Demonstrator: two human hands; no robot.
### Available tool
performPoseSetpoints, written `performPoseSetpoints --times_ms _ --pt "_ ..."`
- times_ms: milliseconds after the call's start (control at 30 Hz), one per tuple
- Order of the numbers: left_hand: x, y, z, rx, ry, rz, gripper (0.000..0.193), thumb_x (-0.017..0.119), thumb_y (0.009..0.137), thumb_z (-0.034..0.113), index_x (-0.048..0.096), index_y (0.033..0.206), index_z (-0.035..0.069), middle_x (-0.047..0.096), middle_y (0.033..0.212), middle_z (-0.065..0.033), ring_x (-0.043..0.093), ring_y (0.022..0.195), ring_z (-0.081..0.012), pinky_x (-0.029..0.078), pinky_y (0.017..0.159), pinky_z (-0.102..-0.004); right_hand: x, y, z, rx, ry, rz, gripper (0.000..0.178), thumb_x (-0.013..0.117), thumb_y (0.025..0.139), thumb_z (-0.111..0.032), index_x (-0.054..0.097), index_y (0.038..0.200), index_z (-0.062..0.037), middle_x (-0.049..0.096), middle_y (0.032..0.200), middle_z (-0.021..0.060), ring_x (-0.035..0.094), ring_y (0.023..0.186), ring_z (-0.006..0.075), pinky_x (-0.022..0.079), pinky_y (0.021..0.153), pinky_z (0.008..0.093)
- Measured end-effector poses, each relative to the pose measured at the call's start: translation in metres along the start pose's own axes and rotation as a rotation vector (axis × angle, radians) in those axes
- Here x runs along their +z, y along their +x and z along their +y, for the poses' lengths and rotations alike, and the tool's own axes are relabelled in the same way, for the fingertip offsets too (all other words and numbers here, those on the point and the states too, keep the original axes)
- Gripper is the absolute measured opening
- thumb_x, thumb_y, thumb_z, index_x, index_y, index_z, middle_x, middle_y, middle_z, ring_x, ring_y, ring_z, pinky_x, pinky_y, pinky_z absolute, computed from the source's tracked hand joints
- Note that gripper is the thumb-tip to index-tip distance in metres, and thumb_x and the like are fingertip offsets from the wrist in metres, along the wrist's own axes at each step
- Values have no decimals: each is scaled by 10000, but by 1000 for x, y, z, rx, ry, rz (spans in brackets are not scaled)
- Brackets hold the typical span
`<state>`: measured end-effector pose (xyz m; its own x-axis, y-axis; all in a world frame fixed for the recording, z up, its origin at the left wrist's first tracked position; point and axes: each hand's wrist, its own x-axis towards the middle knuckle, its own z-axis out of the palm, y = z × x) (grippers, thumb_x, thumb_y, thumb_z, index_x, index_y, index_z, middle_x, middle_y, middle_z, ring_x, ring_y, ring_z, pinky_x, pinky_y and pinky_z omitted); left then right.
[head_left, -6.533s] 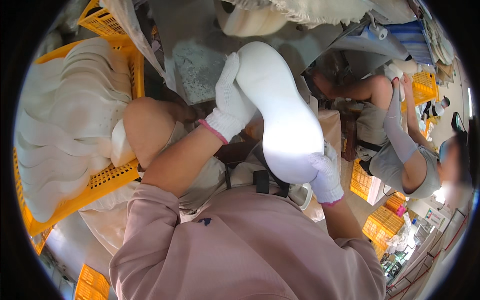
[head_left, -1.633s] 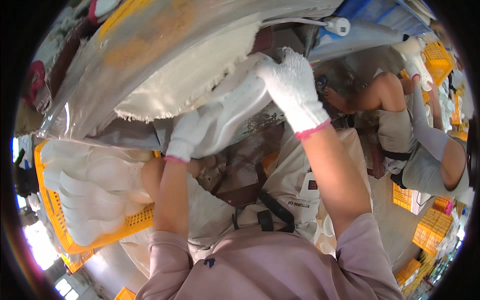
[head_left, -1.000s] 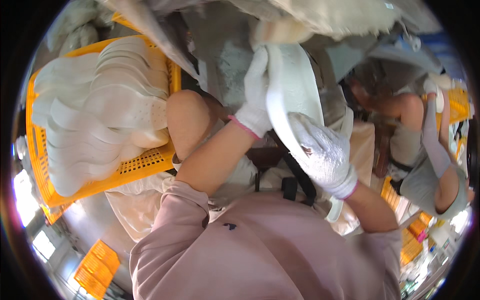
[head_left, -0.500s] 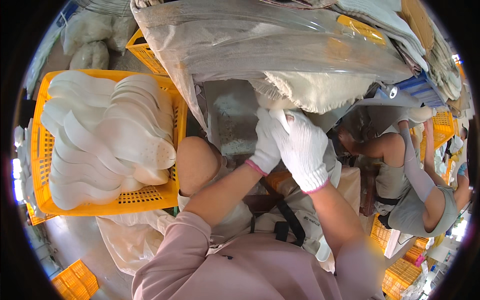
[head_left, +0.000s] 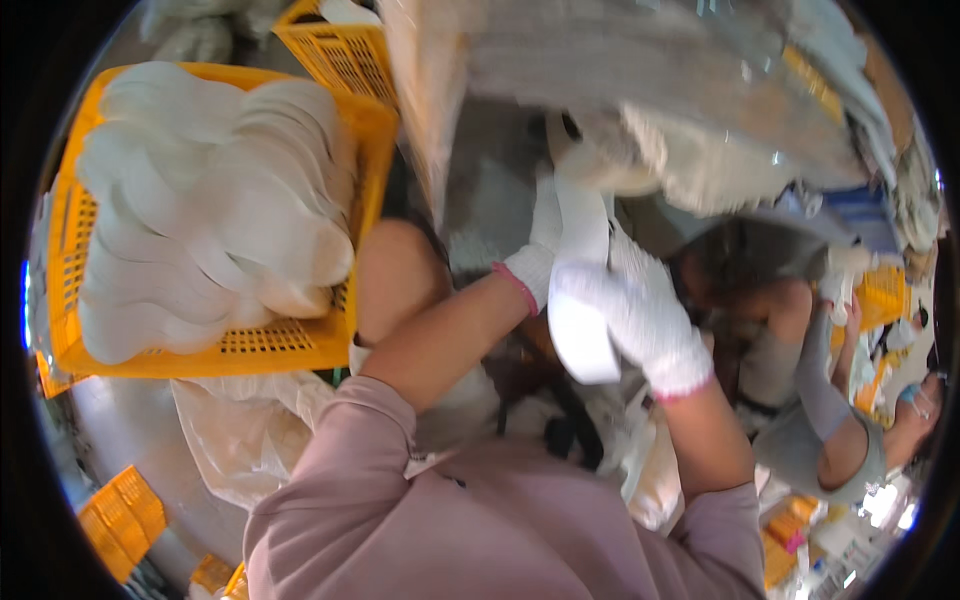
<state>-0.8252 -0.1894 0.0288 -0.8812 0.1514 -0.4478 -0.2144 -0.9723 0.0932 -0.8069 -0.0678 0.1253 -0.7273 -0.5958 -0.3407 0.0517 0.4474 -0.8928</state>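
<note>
A white, curved, insole-shaped piece (head_left: 582, 335) stands upright in front of me, blurred by motion. My right hand (head_left: 645, 305), in a white knitted glove with a pink cuff, is closed on its right edge. My left hand (head_left: 540, 240), gloved the same way, is behind and to the left of the piece; its fingers are hidden. Just beyond both hands, a pale rounded form (head_left: 610, 165) sits under a frayed cream cloth (head_left: 690, 165). At my left, a pile of similar white insole-shaped pieces (head_left: 210, 210) fills a yellow crate (head_left: 200, 362).
Grey plastic sheeting (head_left: 620, 50) covers the work surface ahead. Another yellow crate (head_left: 345, 50) stands beyond the full one. My bare knee (head_left: 400, 270) is beside the crate. To the right sits a co-worker in grey (head_left: 820, 440). A pale sack (head_left: 240, 440) lies below the crate.
The white piece now shows upright between my hands, which were together under the cloth. My right hand has moved slightly right and toward me. The view has shifted.
</note>
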Motion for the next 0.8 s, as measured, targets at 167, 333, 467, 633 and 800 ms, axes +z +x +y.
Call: performPoseSetpoints --times_ms 167,333,467,633,800 --pt "-30 -6 -27 -108 -189 1 1003 267 900 999 605 1129 82 605 764 -185 641 698 -406 581 701 -589 26 -101 28 -80 -478 227 612 920 811 -239 655 1311 -5 774 1057 194 781 975 325 602 885 419" --pt "-27 21 2 83 -70 -104 932 253 969 904 605 1185 68 654 895 -182 645 735 -400 575 714 -572 20 -42 22 -366 -617 464 498 906 798 -246 698 1191 -22 780 956 195 784 836 371 627 784 414" --pt "-43 25 10 -51 -22 51 696 341 1067 647 606 1290 43 693 1087 -202 693 931 -411 593 872 -531 15 -23 6 -259 -560 451 410 863 818 -270 726 1140 -56 786 953 165 771 811 372 619 731 436" --pt "-70 35 12 254 345 -235 428 355 1131 295 663 1210 8 725 1116 -149 708 1048 -294 580 944 -423 24 -22 0 -270 -530 503 414 876 819 -278 734 1141 -60 780 929 168 785 843 355 627 754 409" --pt "-43 33 19 206 351 221 415 383 1152 287 667 1281 12 742 1187 -103 710 1107 -238 567 948 -369 21 12 11 -374 -525 531 445 863 817 -322 739 1158 -65 785 933 173 783 869 359 622 752 419"
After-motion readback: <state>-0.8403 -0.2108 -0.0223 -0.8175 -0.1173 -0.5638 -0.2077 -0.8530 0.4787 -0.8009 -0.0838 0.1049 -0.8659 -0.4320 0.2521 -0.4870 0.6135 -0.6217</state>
